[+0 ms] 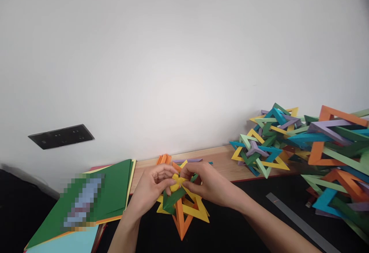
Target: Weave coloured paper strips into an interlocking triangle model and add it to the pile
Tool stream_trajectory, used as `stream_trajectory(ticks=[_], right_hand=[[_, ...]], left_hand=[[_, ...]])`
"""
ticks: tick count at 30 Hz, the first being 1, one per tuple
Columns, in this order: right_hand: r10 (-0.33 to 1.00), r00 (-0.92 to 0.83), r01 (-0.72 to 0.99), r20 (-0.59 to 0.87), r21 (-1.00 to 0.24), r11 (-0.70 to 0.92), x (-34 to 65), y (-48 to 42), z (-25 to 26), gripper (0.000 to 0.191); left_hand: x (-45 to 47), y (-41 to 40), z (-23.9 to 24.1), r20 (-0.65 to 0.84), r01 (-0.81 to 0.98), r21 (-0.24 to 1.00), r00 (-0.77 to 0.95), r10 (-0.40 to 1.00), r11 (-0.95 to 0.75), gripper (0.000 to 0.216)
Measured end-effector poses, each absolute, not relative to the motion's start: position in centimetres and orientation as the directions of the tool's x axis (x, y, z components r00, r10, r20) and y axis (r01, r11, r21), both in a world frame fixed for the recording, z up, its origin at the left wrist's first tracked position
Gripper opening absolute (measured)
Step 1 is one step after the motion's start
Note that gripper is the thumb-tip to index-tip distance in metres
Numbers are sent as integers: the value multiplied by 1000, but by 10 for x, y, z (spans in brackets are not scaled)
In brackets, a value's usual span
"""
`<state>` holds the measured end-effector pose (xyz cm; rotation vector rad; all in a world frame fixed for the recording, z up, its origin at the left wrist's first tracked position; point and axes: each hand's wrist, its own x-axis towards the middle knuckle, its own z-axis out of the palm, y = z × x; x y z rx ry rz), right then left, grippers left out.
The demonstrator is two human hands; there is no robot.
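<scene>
Between my hands is a folded-paper star model [186,210] made of yellow, orange and dark green strips, one orange point aimed down toward me. My left hand [158,180] pinches a yellow piece at the model's top from the left, fingers curled. From the right, my right hand [201,180] pinches the same yellow area between thumb and fingers. The fingertips nearly meet there and hide part of the joint. Just behind my left hand, folded orange strips [164,159] lie on the wooden strip, with purple strips [195,160] behind the model.
Finished multicoloured paper stars [256,149] pile up at the right, against the wall. A grey ruler [300,220] lies on the black mat [248,230]. Coloured paper sheets [115,185], with a blurred-out item on top, are stacked at left below a black wall socket [61,136].
</scene>
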<state>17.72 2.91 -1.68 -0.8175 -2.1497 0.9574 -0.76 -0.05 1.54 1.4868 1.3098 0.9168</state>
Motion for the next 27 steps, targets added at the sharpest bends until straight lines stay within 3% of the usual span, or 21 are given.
stream_trajectory(ticks=[27], right_hand=[[794, -559, 229, 239, -876, 424, 173, 33, -18, 6]], left_hand=[[-1, -4, 17, -50, 324, 946, 116, 992, 10, 20]])
